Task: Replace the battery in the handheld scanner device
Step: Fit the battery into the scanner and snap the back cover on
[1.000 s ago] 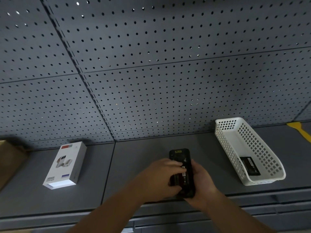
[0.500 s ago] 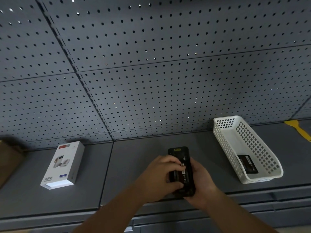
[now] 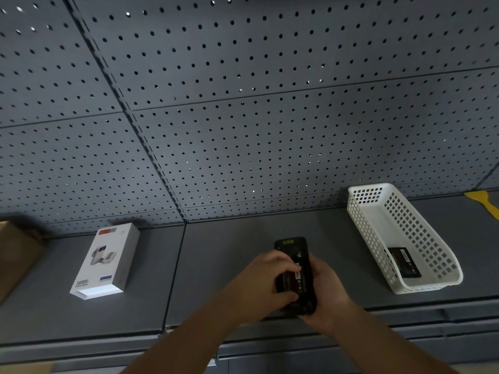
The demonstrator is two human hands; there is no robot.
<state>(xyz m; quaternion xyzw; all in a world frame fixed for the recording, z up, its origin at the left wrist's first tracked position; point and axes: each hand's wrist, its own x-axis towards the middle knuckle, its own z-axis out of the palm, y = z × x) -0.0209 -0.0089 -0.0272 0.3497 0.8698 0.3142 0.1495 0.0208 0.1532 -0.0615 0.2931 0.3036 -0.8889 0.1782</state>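
The black handheld scanner lies back-up on the grey shelf near its front edge. My right hand wraps its right side and lower end. My left hand covers its left side, fingers curled over a dark battery with a white label that sits in the open back. A second black battery lies in the near end of the white basket to the right.
A white product box lies on the shelf to the left. A brown cardboard box sits at the far left edge. A yellow scraper is at the far right. A pegboard wall rises behind.
Both hands stay on the scanner. My left fingers have shifted slightly over the battery; the view has drifted a little.
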